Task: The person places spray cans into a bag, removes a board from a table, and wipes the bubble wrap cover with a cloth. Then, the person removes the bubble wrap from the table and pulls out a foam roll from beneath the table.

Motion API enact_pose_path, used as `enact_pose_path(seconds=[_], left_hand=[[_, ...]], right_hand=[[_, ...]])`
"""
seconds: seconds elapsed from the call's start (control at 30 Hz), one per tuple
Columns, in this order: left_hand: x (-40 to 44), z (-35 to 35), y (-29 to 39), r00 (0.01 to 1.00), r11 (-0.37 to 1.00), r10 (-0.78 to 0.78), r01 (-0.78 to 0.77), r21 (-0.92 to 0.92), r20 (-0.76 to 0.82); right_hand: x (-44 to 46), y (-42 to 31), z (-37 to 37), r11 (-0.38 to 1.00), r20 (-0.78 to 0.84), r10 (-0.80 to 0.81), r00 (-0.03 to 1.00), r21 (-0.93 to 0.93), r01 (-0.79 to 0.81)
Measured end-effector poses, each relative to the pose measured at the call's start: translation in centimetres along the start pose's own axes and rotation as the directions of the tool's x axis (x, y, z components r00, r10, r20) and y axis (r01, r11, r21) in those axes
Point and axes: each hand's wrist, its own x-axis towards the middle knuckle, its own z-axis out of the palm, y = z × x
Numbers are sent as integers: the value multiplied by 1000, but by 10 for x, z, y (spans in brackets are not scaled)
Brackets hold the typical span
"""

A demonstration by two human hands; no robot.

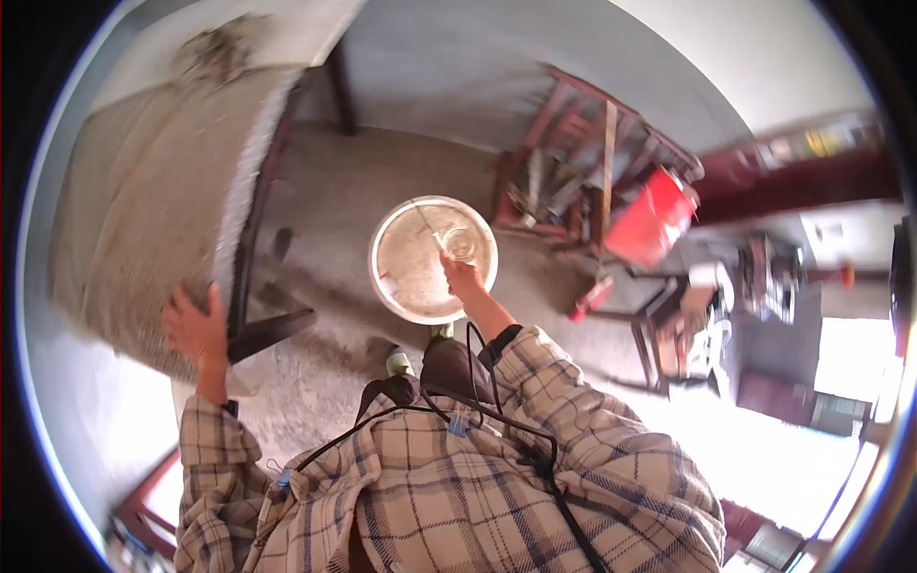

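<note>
Beige and dark in a plaid shirt [420, 487], stands over a round, pale-rimmed basin [411, 258], just ahead of the shoes [398, 362] and near the middle of the view. Reaches over the basin with the right hand [464, 279], fingers curled together and closed on a thin, light-coloured tool [438, 239]. Points the tool toward the far rim, beside a faint ring shape [459, 244] inside the basin, too unclear to identify. Rests the left hand [196, 328] at the near end of a broad, brown-topped table [153, 191], fingers spread apart and holding nothing visible; cannot tell how firmly it presses. Wears a black cord [552, 477] looping down across the shirt front. Shows, farther off to the right, a dark red wooden frame [573, 115] against the wall, then a bright red container [651, 218] just beside it, and nearer, a small red object [592, 298] on the grey floor [334, 191].
</note>
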Motion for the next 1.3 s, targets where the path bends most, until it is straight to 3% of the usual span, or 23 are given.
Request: enact_pose_path(seconds=[0.1, 0.2, 0.23, 0.33, 0.37, 0.43, 0.5, 0.63, 0.7, 0.77, 0.83, 0.87, 0.9, 0.93, 0.97, 1.03, 1.07, 1.1, 1.13, 1.2, 1.23, 1.27, 1.3], left_hand=[[2, 6, 1, 1000, 993, -12, 11, 116, 5], [4, 5, -4, 1000, 995, 1, -2, 100, 9], [8, 11, -10, 999, 995, 34, -34, 94, 1], [-4, -15, 5, 998, 998, 10, -14, 63, 65], [4, 4, -5, 997, 997, 41, -45, 66, 61], [35, 72, -50, 952, 953, 293, -299, -51, -93], [15, 47, -38, 948, 946, 318, -319, -61, -25], [-81, 10, -14, 868, 881, 418, -459, -114, -266], [-133, 11, -12, 833, 777, 542, -547, -310, -111], [-174, 30, -24, 801, 735, 593, -502, -455, 75], [-210, 40, -37, 724, 769, 626, -510, -386, 289], [-224, 48, -34, 733, 776, 619, -515, -365, 281], [-236, 45, -37, 718, 842, 537, -430, -325, 442], [-244, 38, -39, 685, 901, 433, -345, -263, 586], [-254, 21, -33, 691, 902, 430, -353, -247, 581], [-271, -17, -16, 613, 934, 358, -226, -278, 704], [-269, -18, -15, 633, 921, 385, -312, -234, 671], [-266, -17, -6, 647, 930, 364, -296, -219, 670], [-290, -61, 31, 634, 943, 331, -254, -217, 699], [-254, -19, 5, 529, 767, 628, -542, -343, 571], [-273, -48, 23, 573, 830, 558, -378, -410, 601], [-281, -63, 29, 604, 823, 563, -344, -452, 565], [-271, -55, 25, 583, 809, 588, -428, -404, 560]], right_hand=[[-32, 45, -58, 998, -123, 4, 992, 69, 5], [-71, 84, -95, 978, -252, 99, 963, 205, -47], [-94, 95, -106, 915, -261, 98, 960, 404, 16], [-111, 184, -159, 879, -378, 238, 895, 476, -32], [-123, 209, -175, 833, -413, 284, 866, 553, -10], [-125, 253, -203, 803, -418, 288, 862, 596, 21], [-159, 297, -241, 749, -424, 378, 823, 663, -3], [-192, 402, -309, 623, -443, 513, 735, 781, 37], [-225, 452, -343, 561, -457, 586, 670, 825, 72], [-251, 520, -379, 490, -450, 623, 639, 862, 129], [-275, 575, -414, 418, -408, 707, 577, 900, 124], [-260, 602, -429, 440, -457, 665, 590, 879, 185], [-270, 633, -440, 457, -508, 634, 583, 855, 248], [-279, 674, -455, 417, -470, 651, 596, 878, 237], [-284, 709, -465, 377, -432, 663, 611, 898, 226], [-326, 701, -485, 302, -293, 682, 670, 947, 108], [-331, 726, -493, 233, -263, 623, 737, 961, 146], [-314, 747, -496, 217, -287, 592, 753, 957, 194], [-320, 766, -496, 234, -360, 565, 743, 933, 274], [-337, 813, -500, 219, -437, 357, 825, 898, 381], [-340, 817, -503, 222, -447, 225, 866, 889, 401], [-345, 805, -499, 312, -546, 324, 773, 833, 457], [-340, 834, -505, 254, -558, 241, 794, 826, 504]])
